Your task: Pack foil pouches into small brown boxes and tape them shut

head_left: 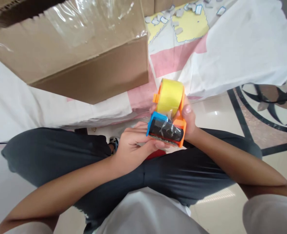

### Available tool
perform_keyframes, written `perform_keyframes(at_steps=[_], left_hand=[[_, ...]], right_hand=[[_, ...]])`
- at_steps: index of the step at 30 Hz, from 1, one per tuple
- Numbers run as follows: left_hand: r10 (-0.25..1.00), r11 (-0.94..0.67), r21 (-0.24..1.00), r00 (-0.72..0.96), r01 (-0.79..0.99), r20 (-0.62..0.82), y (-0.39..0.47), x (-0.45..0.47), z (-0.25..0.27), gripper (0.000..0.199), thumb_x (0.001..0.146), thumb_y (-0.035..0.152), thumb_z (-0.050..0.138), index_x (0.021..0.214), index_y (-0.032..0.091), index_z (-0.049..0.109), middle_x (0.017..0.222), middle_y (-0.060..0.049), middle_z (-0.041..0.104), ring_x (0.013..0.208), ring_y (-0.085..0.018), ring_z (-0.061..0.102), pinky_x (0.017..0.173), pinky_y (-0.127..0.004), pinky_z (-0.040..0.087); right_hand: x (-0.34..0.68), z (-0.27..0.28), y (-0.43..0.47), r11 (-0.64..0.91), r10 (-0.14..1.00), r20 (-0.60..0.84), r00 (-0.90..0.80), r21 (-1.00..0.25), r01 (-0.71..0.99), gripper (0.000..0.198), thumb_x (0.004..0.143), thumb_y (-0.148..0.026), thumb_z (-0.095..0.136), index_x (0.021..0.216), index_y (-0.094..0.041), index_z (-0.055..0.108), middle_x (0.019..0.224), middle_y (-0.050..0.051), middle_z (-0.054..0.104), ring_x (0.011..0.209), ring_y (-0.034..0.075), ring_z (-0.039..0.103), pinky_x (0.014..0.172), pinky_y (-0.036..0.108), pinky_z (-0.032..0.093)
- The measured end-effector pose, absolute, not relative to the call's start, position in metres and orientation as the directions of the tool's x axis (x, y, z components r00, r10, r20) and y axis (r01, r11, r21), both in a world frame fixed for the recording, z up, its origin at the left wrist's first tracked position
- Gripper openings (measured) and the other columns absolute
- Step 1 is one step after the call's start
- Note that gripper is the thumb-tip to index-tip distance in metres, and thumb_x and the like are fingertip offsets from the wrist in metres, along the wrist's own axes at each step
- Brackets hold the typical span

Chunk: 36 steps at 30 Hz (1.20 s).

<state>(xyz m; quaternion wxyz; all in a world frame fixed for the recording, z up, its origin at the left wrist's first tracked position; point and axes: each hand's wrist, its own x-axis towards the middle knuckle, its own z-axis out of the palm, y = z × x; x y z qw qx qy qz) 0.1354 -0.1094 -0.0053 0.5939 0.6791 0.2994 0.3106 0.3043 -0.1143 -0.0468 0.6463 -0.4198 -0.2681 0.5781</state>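
Note:
A tape dispenser (180,124) with an orange and blue frame is held up over my lap. It carries a wide roll of yellowish tape (170,96) and a black roller with clear tape lying across it. My right hand (189,118) is closed around the dispenser's right side, with most of its fingers hidden behind. My left hand (135,146) is at the dispenser's lower left, its thumb along the toothed cutting edge and the tape end. The other left fingers reach behind the blue part, so their grip is partly hidden.
A large cardboard box (92,70) with clear tape on its side stands ahead on the left. Beneath it is a surface covered with white and pink cloth (172,60). Yellow sheets (192,24) and several small tags lie at the back. Patterned stone floor (272,104) shows at right.

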Motion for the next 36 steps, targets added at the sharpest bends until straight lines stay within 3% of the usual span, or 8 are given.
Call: perform_keyframes(at_steps=[5, 12, 18, 27, 36], left_hand=[[0.76, 0.087, 0.996, 0.644, 0.03, -0.086, -0.111, 0.133, -0.003, 0.036, 0.092, 0.048, 0.063, 0.071, 0.024, 0.081, 0.075, -0.004, 0.078, 0.079, -0.02, 0.075, 0.077, -0.032, 0.061], [0.748, 0.28, 0.96, 0.627, 0.001, -0.218, -0.116, 0.129, 0.008, 0.043, 0.092, 0.049, 0.062, 0.062, 0.022, 0.077, 0.064, -0.003, 0.074, 0.062, -0.016, 0.068, 0.062, -0.029, 0.056], [0.682, 0.404, 0.914, 0.653, 0.038, -0.329, -0.114, 0.128, 0.029, 0.047, 0.092, 0.051, 0.061, 0.058, 0.021, 0.072, 0.056, -0.003, 0.07, 0.054, -0.015, 0.061, 0.056, -0.031, 0.05], [0.743, 0.347, 0.936, 0.624, -0.051, -0.242, -0.114, 0.134, 0.012, 0.041, 0.093, 0.044, 0.063, 0.061, 0.02, 0.073, 0.061, -0.002, 0.073, 0.058, -0.013, 0.064, 0.061, -0.026, 0.052], [0.753, 0.333, 0.926, 0.642, -0.178, -0.147, -0.117, 0.14, 0.005, 0.043, 0.095, 0.04, 0.062, 0.059, 0.016, 0.069, 0.055, -0.003, 0.069, 0.052, -0.012, 0.065, 0.055, -0.024, 0.053]], right_hand=[[0.296, -0.049, -0.118, -0.094, 0.951, -0.229, 0.205, -0.852, -0.515, 0.06, 0.072, -0.082, 0.059, 0.091, -0.025, 0.066, 0.07, 0.001, 0.067, 0.069, 0.022, 0.068, 0.059, 0.035, 0.056], [0.296, -0.036, -0.116, -0.11, 0.949, -0.241, 0.204, -0.858, -0.502, 0.043, 0.082, -0.069, 0.061, 0.082, -0.026, 0.063, 0.073, 0.001, 0.069, 0.084, 0.023, 0.071, 0.07, 0.036, 0.061], [0.301, -0.031, -0.115, -0.139, 0.963, -0.236, 0.131, -0.849, -0.509, 0.048, 0.085, -0.072, 0.052, 0.085, -0.026, 0.068, 0.072, 0.003, 0.07, 0.085, 0.024, 0.073, 0.065, 0.037, 0.061], [0.299, -0.021, -0.112, -0.038, 0.962, -0.16, 0.22, -0.88, -0.473, 0.047, 0.082, -0.074, 0.058, 0.084, -0.028, 0.067, 0.083, 0.002, 0.074, 0.102, 0.026, 0.071, 0.078, 0.038, 0.061], [0.3, -0.01, -0.117, -0.216, 0.948, -0.26, 0.184, -0.949, -0.23, 0.069, 0.085, -0.086, 0.031, 0.086, -0.029, 0.07, 0.088, 0.003, 0.076, 0.107, 0.027, 0.07, 0.079, 0.04, 0.06]])
